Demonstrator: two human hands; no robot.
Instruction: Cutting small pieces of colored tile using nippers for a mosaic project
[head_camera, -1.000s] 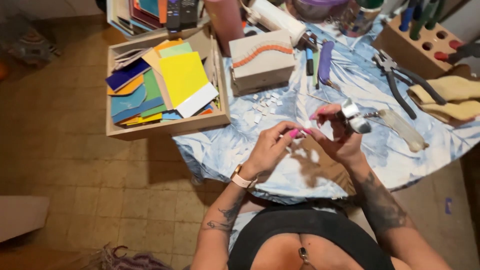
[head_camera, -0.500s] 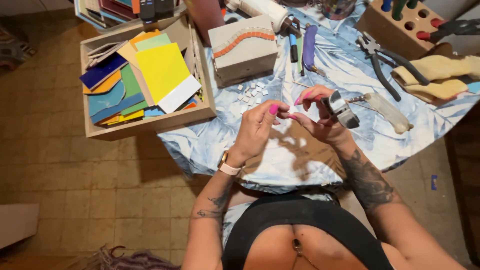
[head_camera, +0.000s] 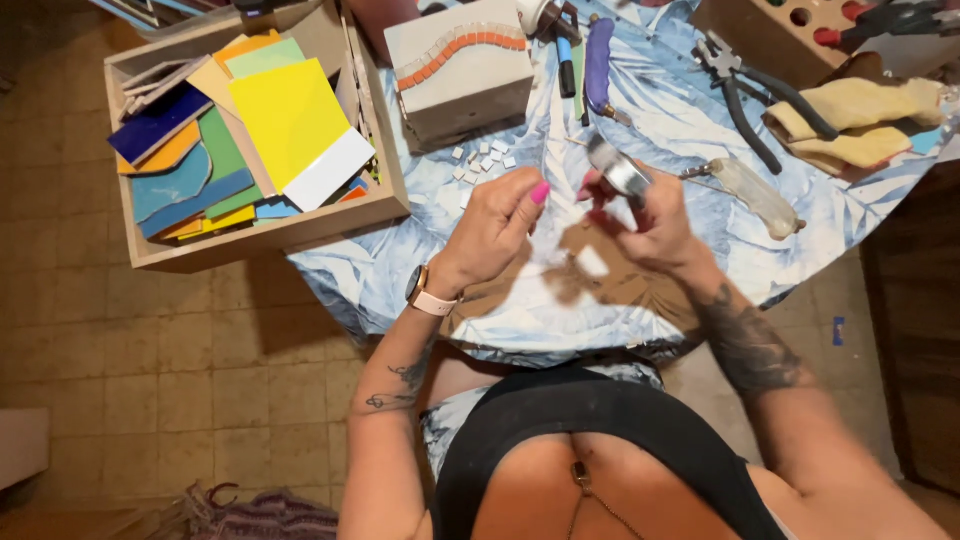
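My right hand (head_camera: 655, 228) is closed around a metal tile nipper (head_camera: 620, 170). Its round head points up and its clear-sleeved handle (head_camera: 758, 195) sticks out to the right. My left hand (head_camera: 495, 225), with a pale watch on the wrist, hovers just left of the nipper head. Its fingers are curled and the thumb is pressed in, and whatever it pinches is hidden. Both hands are above the blue and white cloth (head_camera: 690, 125) on the table. Several small white tile bits (head_camera: 485, 160) lie just beyond my left hand.
A wooden tray (head_camera: 270, 235) of coloured tile sheets sits at the left. Behind the hands stands a grey box (head_camera: 460, 90) with an orange and white mosaic wave. Black pliers (head_camera: 745, 100), yellow gloves (head_camera: 860, 125), a purple tool (head_camera: 598, 65) and a wooden holder block (head_camera: 755, 30) lie to the right.
The view has slid so the table sits higher in the frame. My hands stay close together over the cloth, and the nipper head now tilts more upward.
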